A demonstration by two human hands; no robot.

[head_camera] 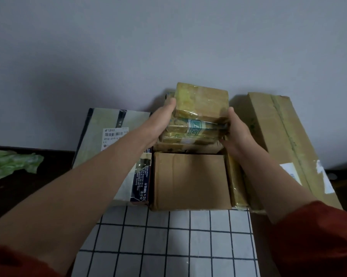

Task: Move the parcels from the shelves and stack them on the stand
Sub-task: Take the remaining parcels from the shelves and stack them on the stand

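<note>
At 9 o'clock a crumpled green bag (10,162) lies on the dark worktop, with a labelled box (108,132) beside it. The left hand (160,120) grasps one end of the stack of taped parcels (198,116) and the right hand (236,132) the other. The stack's long axis runs 9 to 3 o'clock, at 12 o'clock of a brown carton (190,180). A long carton (284,140) lies at 3 o'clock.

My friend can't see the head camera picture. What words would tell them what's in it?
The left hand and right hand grip a stack of small taped parcels from both sides, near a grey wall. A plain cardboard box sits in front, on a checked surface.
</note>
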